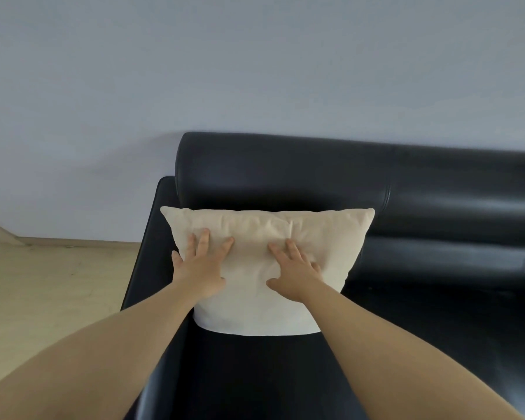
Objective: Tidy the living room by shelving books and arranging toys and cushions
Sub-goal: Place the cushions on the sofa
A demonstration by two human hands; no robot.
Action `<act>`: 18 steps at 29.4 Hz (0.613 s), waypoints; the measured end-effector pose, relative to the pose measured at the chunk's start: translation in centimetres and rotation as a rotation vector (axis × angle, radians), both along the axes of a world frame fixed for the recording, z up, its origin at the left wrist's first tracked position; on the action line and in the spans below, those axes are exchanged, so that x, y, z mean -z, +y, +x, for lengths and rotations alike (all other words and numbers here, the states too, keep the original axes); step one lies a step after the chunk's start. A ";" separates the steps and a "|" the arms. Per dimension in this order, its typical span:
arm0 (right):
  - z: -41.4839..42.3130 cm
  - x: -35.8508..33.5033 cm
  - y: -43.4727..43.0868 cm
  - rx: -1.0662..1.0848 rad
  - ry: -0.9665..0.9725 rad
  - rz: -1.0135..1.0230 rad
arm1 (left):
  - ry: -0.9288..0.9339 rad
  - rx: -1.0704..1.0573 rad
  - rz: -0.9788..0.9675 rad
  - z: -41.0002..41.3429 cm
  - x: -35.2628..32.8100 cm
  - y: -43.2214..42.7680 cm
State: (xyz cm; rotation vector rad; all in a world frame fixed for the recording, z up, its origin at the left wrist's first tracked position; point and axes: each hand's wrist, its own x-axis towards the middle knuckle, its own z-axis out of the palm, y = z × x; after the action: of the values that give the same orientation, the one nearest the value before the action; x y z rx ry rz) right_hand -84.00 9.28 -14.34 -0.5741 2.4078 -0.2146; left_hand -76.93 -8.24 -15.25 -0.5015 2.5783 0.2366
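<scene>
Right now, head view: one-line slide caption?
Left hand and right hand press flat on a cream cushion leaning against the black sofa.

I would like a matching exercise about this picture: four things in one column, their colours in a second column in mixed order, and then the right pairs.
Things:
1. cushion
2. sofa
3. floor
4. wall

Colours:
a. pale grey
b. cream
c. shiny black
d. light wood

Pairs: 1-b, 2-c, 3-d, 4-a
</scene>
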 end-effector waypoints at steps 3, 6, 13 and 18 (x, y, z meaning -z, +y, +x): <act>1.4 -0.8 0.6 0.028 0.010 -0.061 | 0.072 0.054 0.058 1.0 -0.2 1.2; 2.9 -1.5 1.6 0.083 0.026 -0.100 | 0.140 0.069 0.140 2.2 -0.5 2.9; 10.3 -2.4 6.0 0.428 -0.030 -0.027 | 0.220 0.099 0.314 7.2 -1.3 6.8; 19.3 -3.0 7.2 0.644 -0.006 -0.098 | 0.229 0.287 0.339 14.4 -1.9 9.1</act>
State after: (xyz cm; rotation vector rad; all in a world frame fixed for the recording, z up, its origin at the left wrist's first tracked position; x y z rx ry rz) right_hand -64.71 16.51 -11.35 0.1822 2.5130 -0.6035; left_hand -62.51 0.83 -13.36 0.0225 2.7076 0.6464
